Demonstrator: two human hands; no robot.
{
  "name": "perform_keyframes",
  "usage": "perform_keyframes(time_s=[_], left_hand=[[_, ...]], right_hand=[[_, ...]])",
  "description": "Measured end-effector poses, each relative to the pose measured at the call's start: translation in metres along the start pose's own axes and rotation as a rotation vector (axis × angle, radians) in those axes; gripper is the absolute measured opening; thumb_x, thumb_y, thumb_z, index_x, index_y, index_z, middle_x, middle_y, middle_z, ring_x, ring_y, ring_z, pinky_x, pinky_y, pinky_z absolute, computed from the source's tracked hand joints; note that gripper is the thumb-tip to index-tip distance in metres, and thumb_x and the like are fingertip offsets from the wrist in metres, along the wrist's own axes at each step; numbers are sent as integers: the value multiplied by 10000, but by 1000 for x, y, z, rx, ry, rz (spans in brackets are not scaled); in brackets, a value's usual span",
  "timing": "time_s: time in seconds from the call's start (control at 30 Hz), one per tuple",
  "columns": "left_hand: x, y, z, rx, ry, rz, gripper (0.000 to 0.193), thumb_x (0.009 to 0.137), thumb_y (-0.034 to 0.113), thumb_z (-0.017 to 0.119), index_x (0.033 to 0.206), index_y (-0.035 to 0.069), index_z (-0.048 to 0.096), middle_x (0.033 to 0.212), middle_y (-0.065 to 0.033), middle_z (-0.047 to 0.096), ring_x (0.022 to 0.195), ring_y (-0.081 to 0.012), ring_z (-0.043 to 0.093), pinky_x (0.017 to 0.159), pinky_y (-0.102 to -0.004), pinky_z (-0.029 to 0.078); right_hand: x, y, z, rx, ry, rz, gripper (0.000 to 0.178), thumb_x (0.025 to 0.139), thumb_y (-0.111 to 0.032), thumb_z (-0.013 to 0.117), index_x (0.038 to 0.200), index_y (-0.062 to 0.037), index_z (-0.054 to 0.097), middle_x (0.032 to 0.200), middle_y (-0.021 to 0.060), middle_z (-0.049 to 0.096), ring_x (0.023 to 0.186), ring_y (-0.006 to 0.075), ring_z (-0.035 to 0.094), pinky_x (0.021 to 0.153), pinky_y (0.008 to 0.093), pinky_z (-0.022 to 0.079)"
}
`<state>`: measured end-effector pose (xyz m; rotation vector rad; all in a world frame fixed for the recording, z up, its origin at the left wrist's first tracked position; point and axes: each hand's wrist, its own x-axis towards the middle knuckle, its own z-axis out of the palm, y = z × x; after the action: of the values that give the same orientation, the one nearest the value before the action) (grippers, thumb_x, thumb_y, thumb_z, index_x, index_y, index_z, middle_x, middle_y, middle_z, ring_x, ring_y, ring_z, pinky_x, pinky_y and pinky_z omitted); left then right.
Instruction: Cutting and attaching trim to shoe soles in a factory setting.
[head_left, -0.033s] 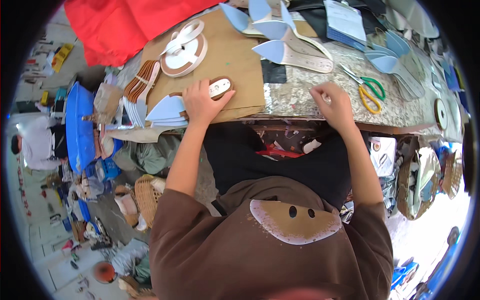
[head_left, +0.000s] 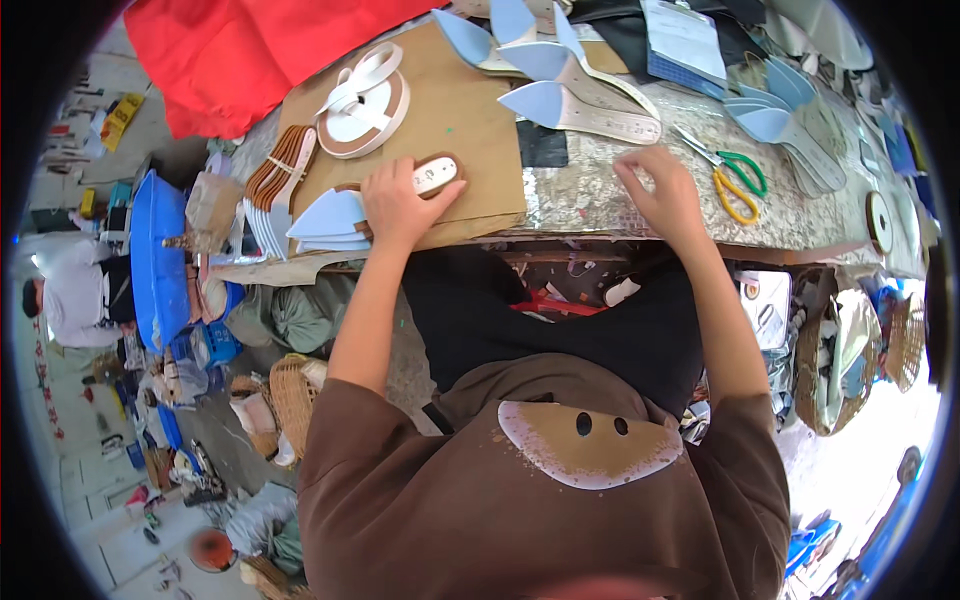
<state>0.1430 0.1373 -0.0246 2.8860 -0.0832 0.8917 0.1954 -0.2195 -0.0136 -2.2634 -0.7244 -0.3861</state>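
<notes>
Lying on the table [head_left: 590,195] near its edge, the insoles [head_left: 328,216] are clasped by the left hand [head_left: 396,207] (middles hidden, dark heel marks [head_left: 431,177] barely legible); the right hand [head_left: 663,195] is held loosely curled, thumb and fingers slightly apart, near the scissors [head_left: 735,183].

Glare whitens the bright view's lower right, and edges bend.

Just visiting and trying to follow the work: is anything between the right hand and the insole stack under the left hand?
Nothing visible stands between the right hand and the insole stack; only the flat brown sheet and worktable lie there. The left hand covers the stack's middle, but its rounded end shows.
</notes>
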Motion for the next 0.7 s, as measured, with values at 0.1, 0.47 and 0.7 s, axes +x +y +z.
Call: perform_keyframes(time_s=[0.1,0.47,0.7], left_hand=[[25,-19,1,79,-98,57,617,655,622,766,810,46,608,830,-125,612,793,-317,585,734,-445,437],[-25,113,-16,-542,-39,366,261,733,258,768,867,61,661,1014,-139,604,969,-351,576,821,-455,453],[-86,222,47,-1067,-732,408,314,840,310,696,997,41,655,987,-117,614,921,-317,605,786,-409,488]], right_hand=[[31,18,10,-252,93,-101,276,851,-215,684,1078,-64,640,1027,98,615,1011,291,579,869,410,460],[30,37,23,-302,103,-76,415,747,-258,764,1099,-87,625,1058,59,572,1007,269,551,885,404,445],[34,47,26,-396,85,-150,437,756,-252,758,1135,-83,619,1081,67,571,1028,274,547,883,397,456]])
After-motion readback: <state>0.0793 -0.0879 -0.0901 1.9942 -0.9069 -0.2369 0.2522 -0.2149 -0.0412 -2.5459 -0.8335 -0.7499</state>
